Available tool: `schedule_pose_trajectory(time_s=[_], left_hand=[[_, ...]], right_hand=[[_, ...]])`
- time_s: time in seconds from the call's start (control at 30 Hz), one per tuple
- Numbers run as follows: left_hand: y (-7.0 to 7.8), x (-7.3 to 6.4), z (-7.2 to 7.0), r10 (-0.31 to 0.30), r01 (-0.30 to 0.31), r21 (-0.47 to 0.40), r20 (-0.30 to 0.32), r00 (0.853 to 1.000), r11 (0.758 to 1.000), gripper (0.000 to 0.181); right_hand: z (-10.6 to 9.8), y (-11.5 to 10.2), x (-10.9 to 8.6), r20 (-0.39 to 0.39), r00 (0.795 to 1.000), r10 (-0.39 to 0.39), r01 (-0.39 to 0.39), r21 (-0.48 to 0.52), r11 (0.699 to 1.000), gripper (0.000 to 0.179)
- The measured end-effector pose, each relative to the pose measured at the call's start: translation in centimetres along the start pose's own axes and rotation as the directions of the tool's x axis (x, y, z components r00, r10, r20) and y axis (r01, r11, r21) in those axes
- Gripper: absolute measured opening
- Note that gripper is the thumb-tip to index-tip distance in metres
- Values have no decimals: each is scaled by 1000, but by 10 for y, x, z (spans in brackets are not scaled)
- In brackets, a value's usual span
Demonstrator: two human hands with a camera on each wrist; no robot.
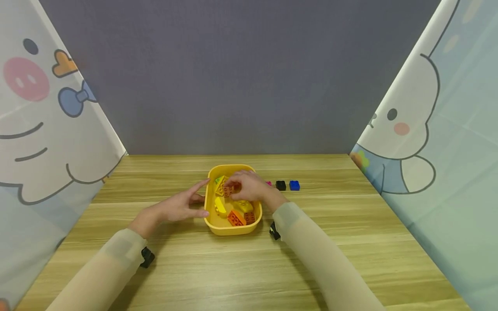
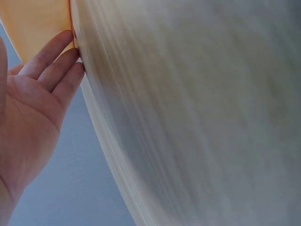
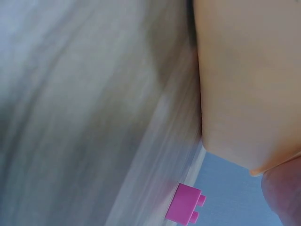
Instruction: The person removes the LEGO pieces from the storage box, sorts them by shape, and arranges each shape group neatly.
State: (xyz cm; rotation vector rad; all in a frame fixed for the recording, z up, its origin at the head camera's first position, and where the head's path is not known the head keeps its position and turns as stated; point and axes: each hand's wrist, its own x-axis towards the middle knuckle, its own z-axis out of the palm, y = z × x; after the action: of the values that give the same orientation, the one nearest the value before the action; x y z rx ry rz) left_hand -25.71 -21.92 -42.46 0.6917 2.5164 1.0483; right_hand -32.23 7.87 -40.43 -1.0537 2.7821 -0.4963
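A yellow plastic bin [image 1: 234, 231] holds several toy building bricks. My left hand [image 1: 177, 207] is at the bin's left side, fingers and thumb spread and fairly straight; in the left wrist view its fingertips [image 2: 66, 37] meet the bin wall [image 2: 42, 23]. My right hand [image 1: 249, 185] reaches over the right rim into the bin, thumb and fingers bent around a brown brick [image 1: 228, 191]; I cannot tell whether they pinch it. Near it lie a yellow piece with openings [image 1: 220, 186], a yellow curved brick [image 1: 220, 207], another yellow brick [image 1: 245, 206], an orange brick [image 1: 236, 218] and a brown brick [image 1: 250, 217].
Right of the bin, a pink brick [image 3: 183, 204], a black brick [image 1: 281, 185] and a blue brick [image 1: 294, 185] stand in a row on the wooden table [image 1: 210, 272]. A grey panel [image 1: 241, 77] rises behind, with cartoon-printed cloths [image 1: 50, 142] at both sides.
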Motion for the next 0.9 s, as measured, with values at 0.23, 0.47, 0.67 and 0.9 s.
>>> schedule_pose_trajectory(time_s=[0.23,0.47,0.67,0.9], left_hand=[[1,-1,-1,-8,8,11,-6,1000,1000,115],[3,0,-2,-33,33,-23,17,999,999,111],[3,0,-1,-36,37,-24,27,999,999,110],[3,1,0,-43,44,-35,25,999,998,110]], right_hand=[[0,0,0,-2,1000,9,-9,10,1000,44],[0,0,0,-20,1000,10,-10,16,1000,44],[-3,2,-4,-62,998,2,7,155,988,40],[-20,7,-19,-143,987,-66,114,357,927,41]])
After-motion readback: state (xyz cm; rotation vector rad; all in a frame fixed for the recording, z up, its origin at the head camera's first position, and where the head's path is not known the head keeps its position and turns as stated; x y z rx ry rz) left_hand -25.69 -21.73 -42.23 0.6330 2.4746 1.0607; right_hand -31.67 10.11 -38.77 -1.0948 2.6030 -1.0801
